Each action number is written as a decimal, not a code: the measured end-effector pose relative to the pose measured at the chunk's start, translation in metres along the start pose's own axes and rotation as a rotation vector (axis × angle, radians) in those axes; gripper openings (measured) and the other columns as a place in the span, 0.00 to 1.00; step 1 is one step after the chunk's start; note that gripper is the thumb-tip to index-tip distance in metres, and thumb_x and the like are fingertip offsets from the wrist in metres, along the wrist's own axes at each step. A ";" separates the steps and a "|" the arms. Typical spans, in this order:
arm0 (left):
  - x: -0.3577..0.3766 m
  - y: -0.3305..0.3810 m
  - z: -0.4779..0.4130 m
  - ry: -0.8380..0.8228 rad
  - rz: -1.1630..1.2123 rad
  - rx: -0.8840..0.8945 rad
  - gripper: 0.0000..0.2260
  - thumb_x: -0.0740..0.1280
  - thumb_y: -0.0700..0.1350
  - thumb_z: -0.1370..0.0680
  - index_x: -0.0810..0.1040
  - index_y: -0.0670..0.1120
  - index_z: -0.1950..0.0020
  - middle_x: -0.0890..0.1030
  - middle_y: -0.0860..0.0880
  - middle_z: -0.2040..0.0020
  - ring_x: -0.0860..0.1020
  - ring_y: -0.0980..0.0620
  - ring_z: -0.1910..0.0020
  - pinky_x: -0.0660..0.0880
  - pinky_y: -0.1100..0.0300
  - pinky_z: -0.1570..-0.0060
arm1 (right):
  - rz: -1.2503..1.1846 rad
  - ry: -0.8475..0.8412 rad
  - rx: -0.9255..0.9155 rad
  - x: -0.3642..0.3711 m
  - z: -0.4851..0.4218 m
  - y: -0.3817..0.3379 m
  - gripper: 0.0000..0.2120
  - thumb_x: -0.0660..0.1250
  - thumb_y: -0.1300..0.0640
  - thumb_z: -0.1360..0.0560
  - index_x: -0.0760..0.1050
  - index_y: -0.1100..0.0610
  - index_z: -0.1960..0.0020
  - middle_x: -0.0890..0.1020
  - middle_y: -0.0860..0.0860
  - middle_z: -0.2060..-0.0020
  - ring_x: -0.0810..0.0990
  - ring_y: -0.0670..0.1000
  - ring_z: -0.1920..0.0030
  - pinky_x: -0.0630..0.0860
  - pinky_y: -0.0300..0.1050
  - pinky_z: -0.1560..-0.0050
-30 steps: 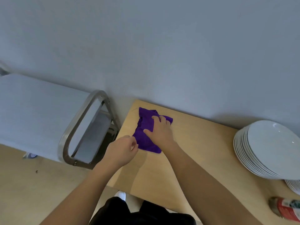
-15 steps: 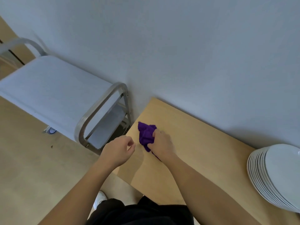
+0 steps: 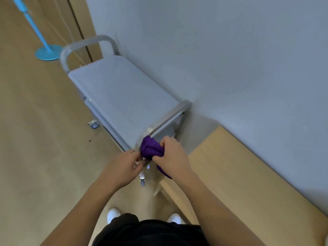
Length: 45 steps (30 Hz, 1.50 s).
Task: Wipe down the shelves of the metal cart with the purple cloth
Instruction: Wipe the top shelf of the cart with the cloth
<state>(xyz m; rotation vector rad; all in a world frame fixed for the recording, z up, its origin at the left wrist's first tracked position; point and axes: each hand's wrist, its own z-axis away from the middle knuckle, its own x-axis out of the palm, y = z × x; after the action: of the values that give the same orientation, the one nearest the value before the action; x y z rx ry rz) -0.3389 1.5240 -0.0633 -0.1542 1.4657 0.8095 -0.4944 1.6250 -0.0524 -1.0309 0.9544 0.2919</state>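
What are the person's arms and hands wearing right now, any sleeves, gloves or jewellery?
Both forearms are bare up to the frame edge; no sleeves show. The left hand and right hand have no gloves, and no rings, watch or wristbands are visible. The view is slightly blurred, so small items could be missed. Lower down, dark clothing and white shoes show.

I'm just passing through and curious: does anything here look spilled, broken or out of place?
Nothing stands out much. A few dark specks lie on the floor beside the metal cart. The purple cloth is bunched in the right hand, with the left hand close beside it. The cart's top shelf looks bare and undamaged.
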 end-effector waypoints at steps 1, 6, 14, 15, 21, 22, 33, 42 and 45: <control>-0.007 -0.017 0.005 0.001 -0.006 -0.034 0.08 0.60 0.54 0.21 0.76 0.54 0.47 0.79 0.58 0.52 0.74 0.59 0.61 0.68 0.66 0.65 | 0.005 -0.030 -0.015 0.009 -0.007 -0.016 0.15 0.69 0.52 0.35 0.62 0.48 0.58 0.70 0.46 0.58 0.71 0.49 0.58 0.61 0.39 0.68; -0.043 -0.107 0.038 0.042 -0.036 -0.178 0.11 0.57 0.56 0.20 0.75 0.54 0.45 0.78 0.58 0.50 0.77 0.57 0.55 0.72 0.61 0.61 | 0.047 -0.129 -0.104 0.063 -0.043 -0.099 0.14 0.70 0.52 0.32 0.65 0.50 0.55 0.72 0.47 0.56 0.73 0.49 0.57 0.68 0.40 0.64; -0.092 -0.227 0.070 0.100 -0.065 -0.362 0.13 0.56 0.55 0.20 0.75 0.51 0.43 0.78 0.54 0.47 0.78 0.52 0.49 0.75 0.55 0.54 | 0.077 -0.164 -0.233 0.144 -0.097 -0.210 0.14 0.70 0.50 0.34 0.65 0.47 0.58 0.71 0.44 0.60 0.74 0.45 0.61 0.69 0.39 0.66; -0.097 -0.237 0.070 0.104 -0.065 -0.375 0.13 0.56 0.55 0.20 0.75 0.51 0.43 0.78 0.53 0.47 0.78 0.51 0.50 0.75 0.54 0.54 | 0.083 -0.164 -0.238 0.149 -0.105 -0.217 0.14 0.70 0.50 0.35 0.64 0.46 0.59 0.70 0.43 0.60 0.74 0.45 0.62 0.69 0.40 0.66; -0.122 -0.289 0.038 0.142 -0.050 -0.405 0.13 0.57 0.54 0.20 0.76 0.50 0.44 0.78 0.53 0.49 0.78 0.51 0.53 0.76 0.53 0.55 | 0.096 -0.148 -0.226 0.159 -0.172 -0.243 0.14 0.71 0.51 0.33 0.66 0.49 0.56 0.72 0.46 0.59 0.74 0.45 0.61 0.69 0.37 0.66; -0.126 -0.296 0.028 0.141 -0.050 -0.404 0.13 0.57 0.55 0.20 0.76 0.50 0.44 0.79 0.53 0.49 0.78 0.51 0.53 0.77 0.53 0.55 | 0.096 -0.148 -0.219 0.161 -0.184 -0.246 0.14 0.72 0.51 0.33 0.67 0.49 0.55 0.72 0.46 0.58 0.75 0.46 0.60 0.71 0.38 0.64; -0.181 -0.373 -0.122 0.096 -0.053 -0.370 0.12 0.57 0.54 0.20 0.76 0.52 0.45 0.78 0.54 0.50 0.77 0.52 0.55 0.74 0.56 0.58 | 0.059 -0.117 -0.170 0.163 -0.347 -0.289 0.13 0.70 0.53 0.32 0.68 0.53 0.53 0.73 0.48 0.57 0.76 0.50 0.56 0.77 0.44 0.60; -0.199 -0.432 -0.216 -0.009 -0.061 -0.288 0.10 0.58 0.53 0.21 0.76 0.51 0.49 0.79 0.54 0.52 0.77 0.52 0.56 0.75 0.55 0.59 | 0.045 -0.063 -0.014 0.173 -0.436 -0.296 0.14 0.71 0.56 0.30 0.69 0.56 0.49 0.73 0.51 0.54 0.75 0.53 0.52 0.75 0.43 0.58; -0.203 -0.460 -0.256 -0.052 -0.073 -0.202 0.10 0.58 0.52 0.20 0.76 0.51 0.49 0.79 0.55 0.52 0.77 0.52 0.56 0.74 0.56 0.60 | 0.057 -0.045 0.067 0.184 -0.461 -0.295 0.14 0.70 0.57 0.30 0.70 0.57 0.47 0.73 0.52 0.52 0.74 0.53 0.51 0.73 0.43 0.57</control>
<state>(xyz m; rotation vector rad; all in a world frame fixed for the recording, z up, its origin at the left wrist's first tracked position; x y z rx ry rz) -0.2670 0.9651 -0.0871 -0.3344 1.3213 0.8949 -0.4512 1.0505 -0.1006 -0.9335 0.9476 0.3270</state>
